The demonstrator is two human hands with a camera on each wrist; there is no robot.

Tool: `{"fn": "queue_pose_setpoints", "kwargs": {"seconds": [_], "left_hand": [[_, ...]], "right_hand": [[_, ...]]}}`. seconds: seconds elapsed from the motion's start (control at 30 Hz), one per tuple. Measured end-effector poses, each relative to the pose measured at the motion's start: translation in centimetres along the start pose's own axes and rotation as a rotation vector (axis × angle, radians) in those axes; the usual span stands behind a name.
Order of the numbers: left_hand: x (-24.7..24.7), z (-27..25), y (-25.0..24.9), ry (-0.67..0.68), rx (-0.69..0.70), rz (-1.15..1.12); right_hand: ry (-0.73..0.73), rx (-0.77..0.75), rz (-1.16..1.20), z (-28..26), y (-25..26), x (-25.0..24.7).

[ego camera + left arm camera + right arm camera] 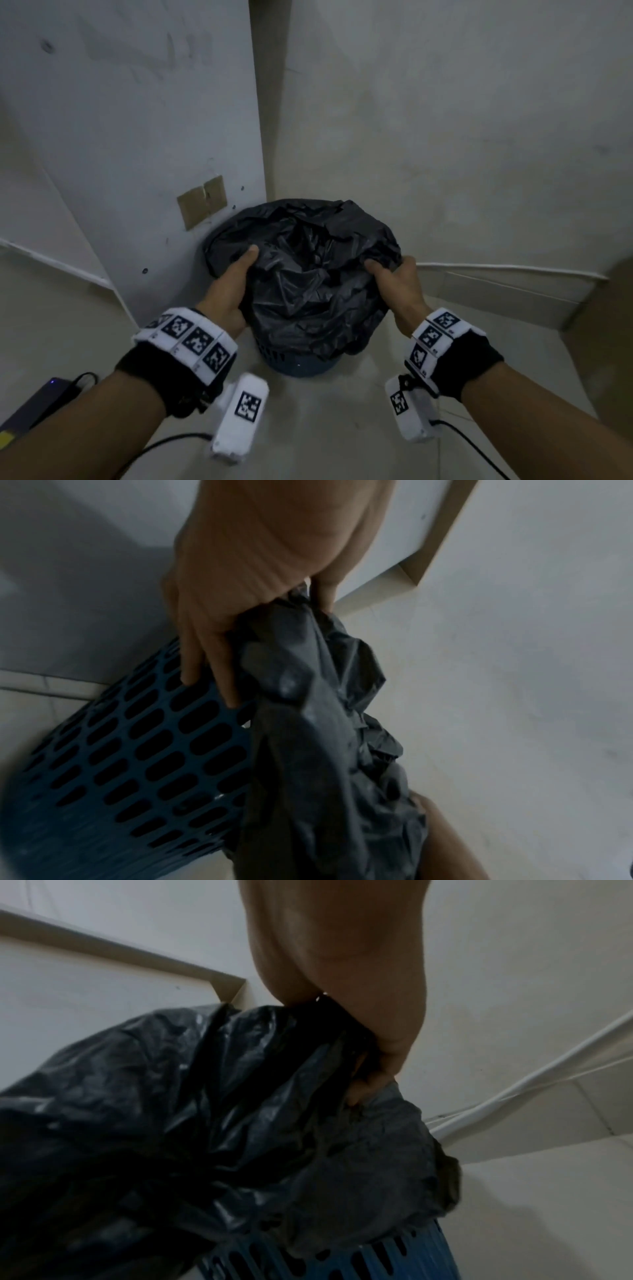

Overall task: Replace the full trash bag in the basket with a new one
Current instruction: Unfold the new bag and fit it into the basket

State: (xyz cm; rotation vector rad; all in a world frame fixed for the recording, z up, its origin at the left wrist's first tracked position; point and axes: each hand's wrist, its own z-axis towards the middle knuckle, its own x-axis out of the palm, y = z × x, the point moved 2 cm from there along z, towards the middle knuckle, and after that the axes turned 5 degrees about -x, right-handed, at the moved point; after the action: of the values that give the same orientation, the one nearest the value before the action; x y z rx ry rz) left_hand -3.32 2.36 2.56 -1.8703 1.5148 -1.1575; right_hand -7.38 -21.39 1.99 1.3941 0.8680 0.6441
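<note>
A blue slotted basket (294, 363) (113, 764) (404, 1256) stands on the floor in the corner. A crumpled black trash bag (308, 274) (308, 723) (205, 1110) fills it and drapes over its rim. My left hand (236, 277) (240, 601) grips the bag's left edge, thumb on top, fingers reaching down over the basket's wall. My right hand (390, 277) (363, 1031) grips a bunch of plastic at the right edge. No new bag shows in any view.
White walls meet behind the basket, with a brown taped patch (202, 202) on the left panel. A white conduit (507, 270) runs along the right wall. A dark device with a cable (44, 401) lies at the lower left. Pale floor surrounds the basket.
</note>
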Motion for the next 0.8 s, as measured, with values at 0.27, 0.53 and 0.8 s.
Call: {"fn": "queue_pose_setpoints", "kwargs": {"seconds": [0.27, 0.53, 0.8], "left_hand": [[0.2, -1.2, 1.8, -0.157, 0.114, 0.125], [0.3, -2.1, 2.1, -0.116, 0.183, 0.248], [-0.5, -2.3, 2.3, -0.140, 0.109, 0.257]], "right_hand": [[-0.021, -0.135, -0.215, -2.9, -0.3, -2.7], [0.276, -0.811, -1.175, -3.6, 1.4, -2.7], [0.871, -0.473, -1.618, -4.4, -4.9, -2.3]]}}
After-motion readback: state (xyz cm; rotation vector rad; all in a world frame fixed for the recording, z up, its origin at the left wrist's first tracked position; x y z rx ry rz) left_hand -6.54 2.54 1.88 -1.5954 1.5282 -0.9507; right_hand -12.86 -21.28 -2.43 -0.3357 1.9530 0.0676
